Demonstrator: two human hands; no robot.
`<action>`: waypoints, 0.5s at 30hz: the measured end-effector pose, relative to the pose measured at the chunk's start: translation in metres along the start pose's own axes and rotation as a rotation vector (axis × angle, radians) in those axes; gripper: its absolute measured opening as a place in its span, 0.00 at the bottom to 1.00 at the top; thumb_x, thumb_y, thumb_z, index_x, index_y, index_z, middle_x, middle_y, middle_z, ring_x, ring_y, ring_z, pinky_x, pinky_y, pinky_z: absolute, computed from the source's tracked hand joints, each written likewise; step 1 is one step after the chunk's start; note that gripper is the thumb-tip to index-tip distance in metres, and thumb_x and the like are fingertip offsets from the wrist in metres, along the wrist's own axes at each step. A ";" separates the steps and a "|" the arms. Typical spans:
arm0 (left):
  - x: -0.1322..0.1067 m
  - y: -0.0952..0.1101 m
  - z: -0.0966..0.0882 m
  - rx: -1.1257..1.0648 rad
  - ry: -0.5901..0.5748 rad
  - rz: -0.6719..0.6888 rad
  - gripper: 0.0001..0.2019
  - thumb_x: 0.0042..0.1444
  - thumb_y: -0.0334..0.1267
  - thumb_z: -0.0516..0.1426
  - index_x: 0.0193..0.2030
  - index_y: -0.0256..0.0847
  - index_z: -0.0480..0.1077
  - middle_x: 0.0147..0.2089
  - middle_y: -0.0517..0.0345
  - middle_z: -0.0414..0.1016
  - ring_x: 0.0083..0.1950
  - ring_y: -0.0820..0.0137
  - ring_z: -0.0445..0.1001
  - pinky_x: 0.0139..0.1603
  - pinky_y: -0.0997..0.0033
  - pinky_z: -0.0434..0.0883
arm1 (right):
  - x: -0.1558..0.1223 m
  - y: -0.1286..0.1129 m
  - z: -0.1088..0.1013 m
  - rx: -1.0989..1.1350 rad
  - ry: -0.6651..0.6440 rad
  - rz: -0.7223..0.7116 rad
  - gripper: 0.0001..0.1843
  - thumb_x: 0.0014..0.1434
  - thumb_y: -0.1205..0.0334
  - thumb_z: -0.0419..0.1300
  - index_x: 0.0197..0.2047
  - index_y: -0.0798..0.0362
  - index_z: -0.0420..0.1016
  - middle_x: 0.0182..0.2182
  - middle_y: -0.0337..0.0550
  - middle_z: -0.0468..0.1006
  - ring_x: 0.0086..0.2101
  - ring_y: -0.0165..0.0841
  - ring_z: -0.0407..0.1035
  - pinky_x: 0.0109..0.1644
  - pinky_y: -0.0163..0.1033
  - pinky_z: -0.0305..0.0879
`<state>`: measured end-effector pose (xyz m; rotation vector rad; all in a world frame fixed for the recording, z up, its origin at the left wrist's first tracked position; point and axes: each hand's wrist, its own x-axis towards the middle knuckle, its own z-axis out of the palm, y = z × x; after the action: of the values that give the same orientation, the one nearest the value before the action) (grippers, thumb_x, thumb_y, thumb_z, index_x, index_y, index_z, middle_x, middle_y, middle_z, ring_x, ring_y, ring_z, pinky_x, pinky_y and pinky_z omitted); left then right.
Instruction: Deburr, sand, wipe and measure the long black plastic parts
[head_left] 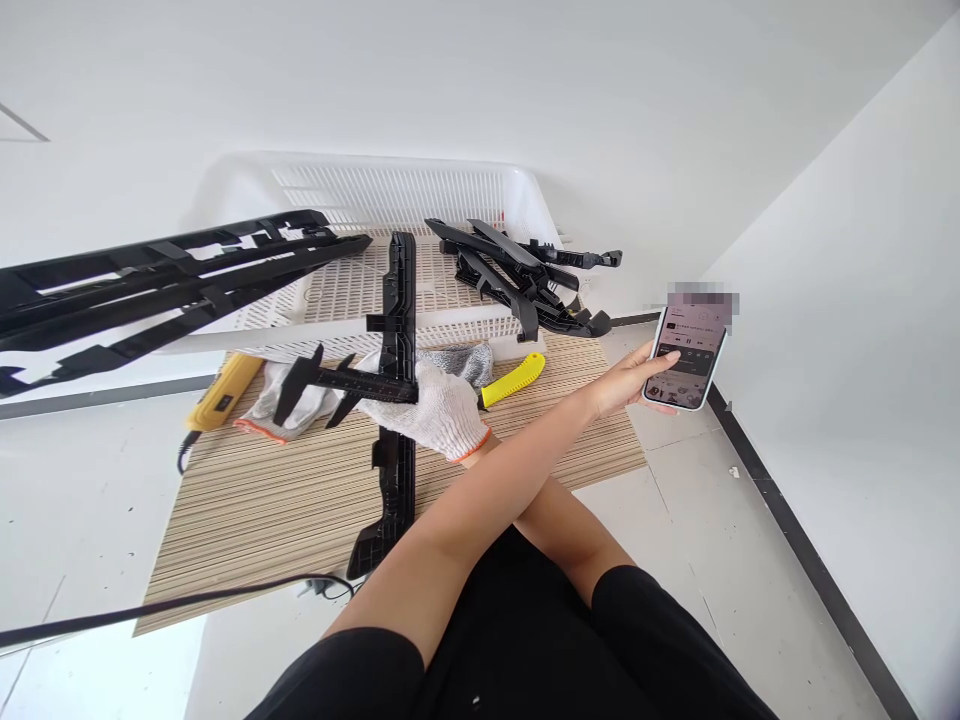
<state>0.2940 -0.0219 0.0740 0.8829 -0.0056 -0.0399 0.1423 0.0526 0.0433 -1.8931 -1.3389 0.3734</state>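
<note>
My arms are crossed, the left over the right. Out at the right, my bare left hand (626,383) holds a smartphone (686,350) with a lit screen, thumb over the glass. My right hand (435,408), in a white knitted glove with an orange cuff, is closed around a black caliper (352,382), whose jaws point left. That hand lies across a long black plastic trim strip (397,290), which runs from the basket over the table towards me. Whether its fingers also grip the strip is hidden. Beside the glove lies a yellow-handled knife (514,380).
A white plastic basket (390,170) stands behind, with black plastic parts (517,265) at its right and long black strips (187,280) over its left. On the striped table (247,510) are a yellow corded tool (225,392) and another glove (289,400). A black cable (187,598) crosses the front.
</note>
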 end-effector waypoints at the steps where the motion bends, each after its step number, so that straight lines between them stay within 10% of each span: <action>1: 0.000 0.001 0.000 -0.001 -0.003 -0.001 0.25 0.65 0.47 0.57 0.67 0.49 0.62 0.67 0.45 0.70 0.61 0.51 0.75 0.53 0.42 0.78 | 0.000 0.000 0.000 -0.004 -0.006 0.004 0.30 0.52 0.31 0.65 0.46 0.48 0.77 0.39 0.40 0.82 0.43 0.41 0.79 0.45 0.39 0.73; 15: -0.004 0.004 0.000 -0.021 -0.008 0.017 0.30 0.63 0.43 0.59 0.70 0.49 0.57 0.69 0.43 0.68 0.61 0.51 0.75 0.53 0.45 0.78 | 0.000 -0.005 -0.005 -0.027 -0.036 0.040 0.29 0.53 0.33 0.66 0.45 0.49 0.75 0.38 0.40 0.83 0.45 0.41 0.79 0.47 0.40 0.74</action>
<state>0.2906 -0.0195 0.0773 0.8616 -0.0202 -0.0282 0.1420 0.0511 0.0498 -1.9465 -1.3377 0.4132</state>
